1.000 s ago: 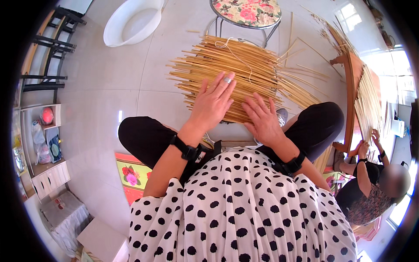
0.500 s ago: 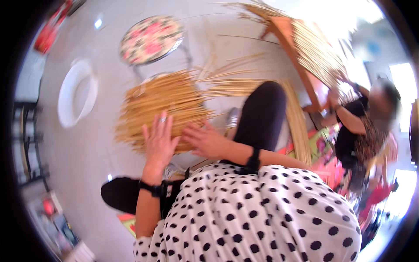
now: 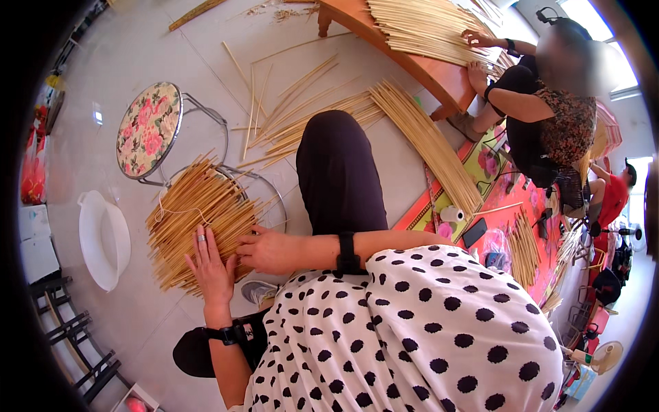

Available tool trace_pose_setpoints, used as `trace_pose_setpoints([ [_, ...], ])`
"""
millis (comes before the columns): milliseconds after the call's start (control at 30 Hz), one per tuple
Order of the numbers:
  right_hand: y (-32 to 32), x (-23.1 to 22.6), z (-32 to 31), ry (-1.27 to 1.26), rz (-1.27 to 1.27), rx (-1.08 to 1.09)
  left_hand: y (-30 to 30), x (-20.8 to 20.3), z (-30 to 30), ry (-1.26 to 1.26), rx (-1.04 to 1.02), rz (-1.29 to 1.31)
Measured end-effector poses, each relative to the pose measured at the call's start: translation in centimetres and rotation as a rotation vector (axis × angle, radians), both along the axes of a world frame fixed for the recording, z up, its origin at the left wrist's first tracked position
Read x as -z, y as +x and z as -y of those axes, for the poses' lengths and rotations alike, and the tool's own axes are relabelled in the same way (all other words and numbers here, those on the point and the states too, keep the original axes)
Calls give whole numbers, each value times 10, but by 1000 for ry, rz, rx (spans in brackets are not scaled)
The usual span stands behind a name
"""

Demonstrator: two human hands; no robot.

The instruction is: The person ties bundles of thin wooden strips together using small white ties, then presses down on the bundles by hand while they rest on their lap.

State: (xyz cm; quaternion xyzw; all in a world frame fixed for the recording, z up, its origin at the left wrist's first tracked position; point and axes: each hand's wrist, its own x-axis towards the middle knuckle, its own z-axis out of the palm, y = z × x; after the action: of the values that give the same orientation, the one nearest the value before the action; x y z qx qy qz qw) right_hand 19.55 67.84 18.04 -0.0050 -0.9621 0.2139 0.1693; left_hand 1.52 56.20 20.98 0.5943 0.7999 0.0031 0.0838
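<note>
A flat layer of thin tan sticks (image 3: 189, 226) lies before me, tied across with a white string (image 3: 184, 209). A stool's curved metal frame (image 3: 278, 196) shows at its far right side; what bears the sticks is mostly hidden. My left hand (image 3: 211, 271) rests flat on the near part of the layer, its fingers stretched out and a ring on one. Against the near right edge is my right hand (image 3: 266, 249), fingers slightly bent and apart, touching the stick ends. No separate item shows in either hand.
A flower-patterned stool (image 3: 149, 130) stands beyond the sticks, a white basin (image 3: 104, 240) to the left. Loose sticks (image 3: 302, 137) and a long bundle (image 3: 429, 147) lie on the floor. At right, a person (image 3: 549, 117) handles sticks on a wooden table (image 3: 439, 86). A phone (image 3: 474, 233) lies nearby.
My view has shifted, so the stool and basin sit lower and further left. Both hands stay on the layer of sticks; the right hand's fingers look more bent.
</note>
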Motion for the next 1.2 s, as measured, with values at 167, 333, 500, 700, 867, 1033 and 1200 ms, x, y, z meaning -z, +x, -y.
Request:
trace_pose_setpoints([
  [167,9,-14,-8,-130,38,-29,7,3,19,115,13,-8],
  [333,22,-44,-23,-354,61,34,14,2,20,37,-52,71],
  [500,24,-52,-35,-360,-9,133,20,-5,26,200,-102,73],
  [700,-6,-65,-47,-395,48,373,21,7,24,141,-83,45],
  [867,-49,-66,-50,-349,128,498,20,-11,16,199,-95,72],
  [1033,-98,-54,-40,-182,279,606,17,16,12,318,-78,71],
  [1200,-119,-40,-38,-159,361,539,16,25,16,390,-72,63],
])
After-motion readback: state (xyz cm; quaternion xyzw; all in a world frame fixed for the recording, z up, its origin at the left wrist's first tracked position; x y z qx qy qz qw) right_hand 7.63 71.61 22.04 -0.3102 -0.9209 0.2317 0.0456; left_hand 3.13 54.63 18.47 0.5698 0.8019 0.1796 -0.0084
